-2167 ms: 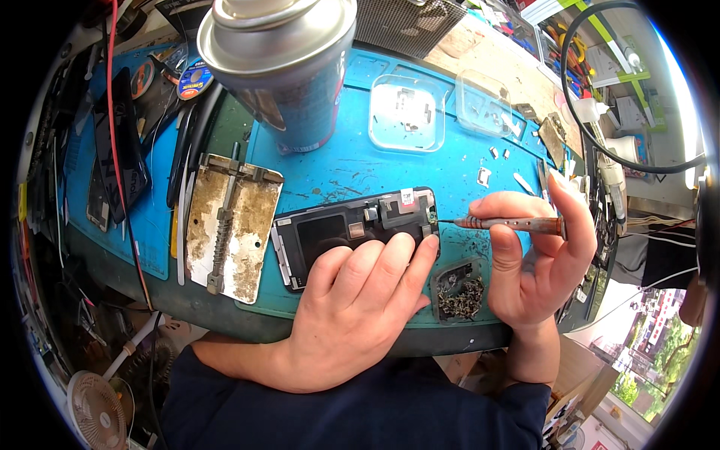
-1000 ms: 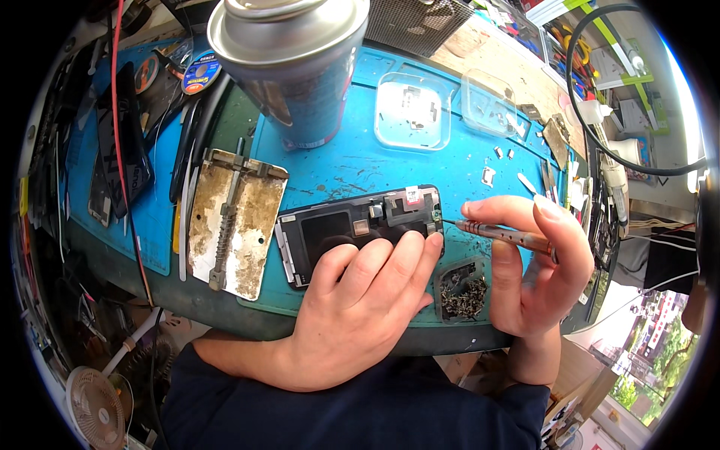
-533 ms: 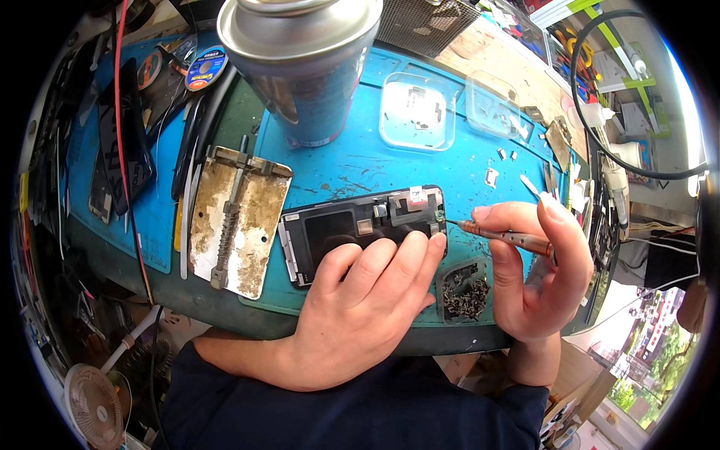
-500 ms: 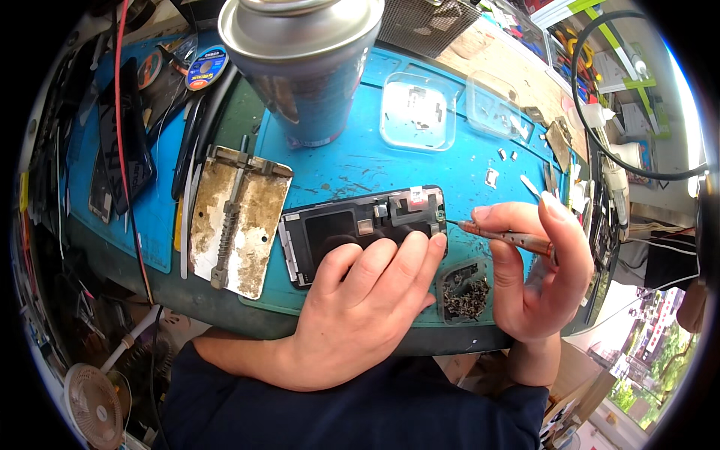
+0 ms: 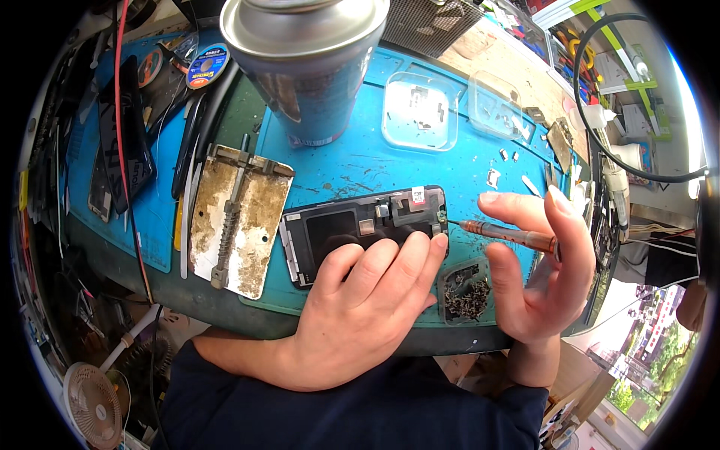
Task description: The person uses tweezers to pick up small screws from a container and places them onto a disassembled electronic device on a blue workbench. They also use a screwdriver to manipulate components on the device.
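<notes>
My left hand [image 5: 360,322] lies with bent fingers over the lower half of a black phone screen assembly [image 5: 322,225], pinning it to the blue mat. My right hand [image 5: 547,292] holds a slim metal screwdriver [image 5: 502,234] against its curled fingers; the thumb and index finger are spread off the shaft. The tip reaches a small green part at the phone’s right end. Below that end is a small tray [image 5: 480,277] full of tiny screws. To the phone’s left lies a stained metal clamp plate [image 5: 255,214] with a spring bar.
A large spray can [image 5: 315,90] stands behind the phone. Two clear containers [image 5: 420,139] with small parts sit at the back. Spools [image 5: 206,66], dark phone parts [image 5: 120,150] and a red cable crowd the left. Tools and a black cable line the right; a fan [image 5: 94,401] is low left.
My right index finger and thumb have lifted and spread away from the screwdriver, whose tip stays at the phone’s end. My left hand keeps its grip; the whole view has drifted slightly.
</notes>
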`<state>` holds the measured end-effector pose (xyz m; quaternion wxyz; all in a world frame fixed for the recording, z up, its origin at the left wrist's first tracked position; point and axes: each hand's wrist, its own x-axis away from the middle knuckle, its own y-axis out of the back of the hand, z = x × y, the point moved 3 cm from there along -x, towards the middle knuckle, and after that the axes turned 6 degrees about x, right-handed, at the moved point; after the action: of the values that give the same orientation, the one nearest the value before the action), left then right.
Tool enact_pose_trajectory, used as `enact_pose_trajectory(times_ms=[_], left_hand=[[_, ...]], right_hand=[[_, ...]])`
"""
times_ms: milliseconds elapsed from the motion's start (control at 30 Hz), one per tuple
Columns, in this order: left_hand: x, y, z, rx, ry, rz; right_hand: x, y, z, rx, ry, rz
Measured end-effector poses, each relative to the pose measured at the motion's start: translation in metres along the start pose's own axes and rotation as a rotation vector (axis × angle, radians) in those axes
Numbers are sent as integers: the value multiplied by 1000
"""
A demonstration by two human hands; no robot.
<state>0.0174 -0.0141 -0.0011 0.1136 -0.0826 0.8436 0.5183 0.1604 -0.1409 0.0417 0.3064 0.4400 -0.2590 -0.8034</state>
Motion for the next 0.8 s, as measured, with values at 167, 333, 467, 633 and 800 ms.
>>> enact_pose_trajectory(times_ms=[167,333,467,633,800], left_hand=[[0,0,0,1,-9,-3],[0,1,0,-2,-4,-1],[0,1,1,-6,-4,-3],[0,1,0,-5,-8,1],[0,0,1,1,-3,-5]], right_hand=[[7,1,-3,-32,-18,11],[3,3,0,10,-25,31],[4,2,1,-34,-65,11],[3,3,0,-6,-84,35],[-1,6,8,101,-87,124]])
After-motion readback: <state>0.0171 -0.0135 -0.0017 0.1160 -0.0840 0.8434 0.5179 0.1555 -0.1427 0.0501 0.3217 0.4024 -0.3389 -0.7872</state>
